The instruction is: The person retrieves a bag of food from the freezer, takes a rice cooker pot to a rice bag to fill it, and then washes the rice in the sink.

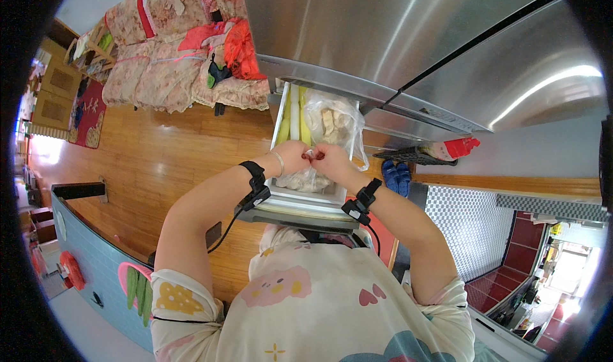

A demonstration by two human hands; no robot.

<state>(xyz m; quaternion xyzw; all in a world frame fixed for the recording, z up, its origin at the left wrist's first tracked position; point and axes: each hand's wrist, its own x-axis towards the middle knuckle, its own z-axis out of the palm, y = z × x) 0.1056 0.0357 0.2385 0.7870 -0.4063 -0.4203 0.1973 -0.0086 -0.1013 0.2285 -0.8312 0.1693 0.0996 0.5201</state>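
A pulled-out refrigerator drawer (278, 139) lies below both hands. My left hand (290, 156) and my right hand (334, 159) meet over its middle, fingers closed on the gathered top of a clear plastic bag (306, 182) that holds pale pieces. Behind my right hand, an open clear plastic bag (333, 122) with beige chunks hangs partly over the drawer's right wall. Long yellow-green items (285, 117) stand along the drawer's left side. The fingertips cover the bag's neck, so any knot is hidden.
The steel refrigerator doors (345, 26) rise beyond the drawer. A covered sofa (163, 69) with a red bag (242, 48) stands at the upper left. Blue slippers (396, 176) lie right of the drawer. Green cucumber-like vegetables (139, 290) in a pink basket (123, 272) sit on the blue surface at the lower left.
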